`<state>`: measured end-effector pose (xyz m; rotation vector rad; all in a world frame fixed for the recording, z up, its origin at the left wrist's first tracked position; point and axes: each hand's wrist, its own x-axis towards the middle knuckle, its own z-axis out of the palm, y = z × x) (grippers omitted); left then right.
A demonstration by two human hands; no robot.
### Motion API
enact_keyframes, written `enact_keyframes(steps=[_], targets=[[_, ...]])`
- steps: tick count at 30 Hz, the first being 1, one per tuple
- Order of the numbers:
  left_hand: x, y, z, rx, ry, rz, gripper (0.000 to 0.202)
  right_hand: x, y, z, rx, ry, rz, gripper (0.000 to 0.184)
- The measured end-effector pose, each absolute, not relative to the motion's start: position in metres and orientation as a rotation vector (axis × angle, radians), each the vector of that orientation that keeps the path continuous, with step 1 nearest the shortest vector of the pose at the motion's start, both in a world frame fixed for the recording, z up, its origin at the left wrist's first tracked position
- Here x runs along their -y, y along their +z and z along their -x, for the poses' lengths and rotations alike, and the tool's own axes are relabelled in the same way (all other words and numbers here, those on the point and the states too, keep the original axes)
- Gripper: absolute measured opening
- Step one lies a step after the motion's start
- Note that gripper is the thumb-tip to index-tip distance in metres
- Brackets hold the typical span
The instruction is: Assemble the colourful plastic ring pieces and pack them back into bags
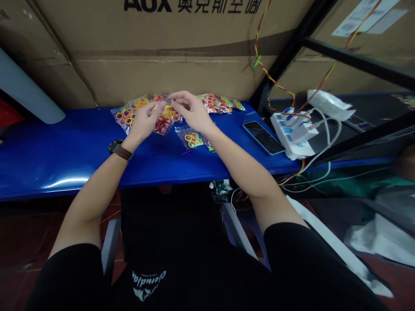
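Note:
My left hand (144, 122) and my right hand (193, 113) meet above the back of the blue table. Between them is a clear plastic bag (163, 125) with red and yellow ring-shaped plastic pieces inside. The fingers of both hands are pinched at its upper part, and they partly hide it. More clear bags of orange and yellow ring pieces (126, 116) lie left of and behind my left hand. Others (214, 103) run along the back, right of my right hand. Below my right hand lies a bag with green and red rings (193, 139), and a small purple piece (187, 152) is beside it.
A phone (264, 137) and a white power strip (288, 136) with plugs and cables lie at the right of the blue table (81, 147). Large cardboard boxes (162, 77) stand behind. A black metal frame (282, 56) rises at the right, and a grey tube (30, 86) leans at the left.

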<state>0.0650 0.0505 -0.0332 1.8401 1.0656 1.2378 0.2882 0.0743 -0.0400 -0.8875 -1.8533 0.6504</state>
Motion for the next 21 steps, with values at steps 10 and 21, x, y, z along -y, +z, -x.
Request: enact_keyframes(steps=[10, 21], targets=[[-0.064, -0.046, -0.061, -1.057, 1.072, -1.680, 0.073, -0.130, -0.064, -0.315, 1.625, 0.544, 0.912, 0.088], [-0.072, -0.051, -0.056, -1.051, 1.118, -1.649, 0.089, -0.132, -0.069, -0.316, 1.612, 0.468, 0.831, 0.087]])
